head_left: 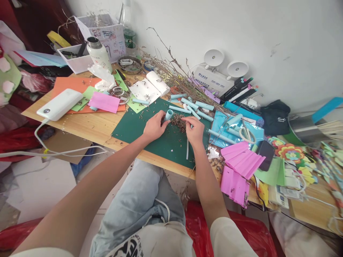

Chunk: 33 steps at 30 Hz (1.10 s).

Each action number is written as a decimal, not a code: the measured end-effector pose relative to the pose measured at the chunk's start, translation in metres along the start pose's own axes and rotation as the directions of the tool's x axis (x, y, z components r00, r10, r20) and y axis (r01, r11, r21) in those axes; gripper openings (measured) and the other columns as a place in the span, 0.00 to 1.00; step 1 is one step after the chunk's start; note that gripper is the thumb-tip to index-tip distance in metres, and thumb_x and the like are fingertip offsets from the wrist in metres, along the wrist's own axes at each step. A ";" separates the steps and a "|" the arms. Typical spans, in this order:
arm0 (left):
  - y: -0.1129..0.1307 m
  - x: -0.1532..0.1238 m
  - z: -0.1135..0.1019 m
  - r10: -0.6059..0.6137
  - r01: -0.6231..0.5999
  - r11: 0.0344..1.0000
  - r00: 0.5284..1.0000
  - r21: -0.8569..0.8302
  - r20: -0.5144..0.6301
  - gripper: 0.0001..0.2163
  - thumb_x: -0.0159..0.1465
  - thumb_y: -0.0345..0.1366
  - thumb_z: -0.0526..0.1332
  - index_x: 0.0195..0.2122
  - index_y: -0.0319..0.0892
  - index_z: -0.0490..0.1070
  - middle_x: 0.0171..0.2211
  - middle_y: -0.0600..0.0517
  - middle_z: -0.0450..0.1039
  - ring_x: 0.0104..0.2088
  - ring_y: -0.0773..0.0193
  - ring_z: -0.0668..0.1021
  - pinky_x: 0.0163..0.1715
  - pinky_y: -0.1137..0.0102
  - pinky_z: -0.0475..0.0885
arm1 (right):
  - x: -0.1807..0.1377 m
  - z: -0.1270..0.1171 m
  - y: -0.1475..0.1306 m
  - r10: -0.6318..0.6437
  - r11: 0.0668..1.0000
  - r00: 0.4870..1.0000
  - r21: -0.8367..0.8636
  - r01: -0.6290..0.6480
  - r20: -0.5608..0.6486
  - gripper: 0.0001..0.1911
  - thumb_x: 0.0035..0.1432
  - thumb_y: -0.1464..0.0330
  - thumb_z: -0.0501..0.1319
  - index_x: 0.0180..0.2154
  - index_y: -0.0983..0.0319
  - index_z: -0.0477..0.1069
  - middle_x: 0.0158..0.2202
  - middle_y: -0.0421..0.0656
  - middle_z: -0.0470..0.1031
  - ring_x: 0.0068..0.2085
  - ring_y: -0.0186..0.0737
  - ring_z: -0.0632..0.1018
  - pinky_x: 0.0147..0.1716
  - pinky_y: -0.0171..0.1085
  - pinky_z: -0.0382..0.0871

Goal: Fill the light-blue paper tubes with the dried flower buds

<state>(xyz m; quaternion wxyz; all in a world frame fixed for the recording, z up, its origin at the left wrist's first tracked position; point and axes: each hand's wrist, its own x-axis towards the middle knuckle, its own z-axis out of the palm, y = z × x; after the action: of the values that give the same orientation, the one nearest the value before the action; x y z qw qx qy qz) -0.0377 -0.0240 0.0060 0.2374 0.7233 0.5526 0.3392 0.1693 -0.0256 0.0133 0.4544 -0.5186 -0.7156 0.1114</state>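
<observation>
My left hand point(155, 125) is closed around a short light-blue paper tube point(168, 115), its round opening tipped up towards me. Just right of the tube, a heap of brown dried plant bits point(179, 121) lies on the dark green mat point(155, 148). My right hand point(194, 129) is at the heap's right edge with fingertips pinched together; what they hold, if anything, is too small to name. Several more light-blue paper tubes point(205, 105) lie loosely behind and to the right of the hands. A thin pale strip point(187, 150) rests below my right hand.
Dry twigs point(171, 73) spread along the back by a white router point(213, 78). At left stand a white bottle point(99, 53) and a white power bank point(59, 104) with its cable. Scissors point(247, 134) and pink folded paper point(241, 157) lie at right.
</observation>
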 end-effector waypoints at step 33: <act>0.002 0.000 -0.001 -0.031 0.031 1.000 0.999 0.003 0.015 0.09 0.66 0.43 0.56 0.43 0.45 0.64 0.40 0.48 0.75 0.37 0.58 0.77 0.39 0.64 0.71 | -0.003 0.004 0.012 0.131 0.991 0.991 0.018 -0.131 -0.029 0.16 0.65 0.64 0.54 0.44 0.59 0.79 0.38 0.45 0.82 0.36 0.42 0.82 0.40 0.42 0.77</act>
<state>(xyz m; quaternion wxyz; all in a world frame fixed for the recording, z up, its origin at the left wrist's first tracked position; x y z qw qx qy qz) -0.0371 -0.0251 0.0084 0.2455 0.7175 0.5626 0.3293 0.1746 -0.0215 0.0020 0.4609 -0.5625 -0.6722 0.1389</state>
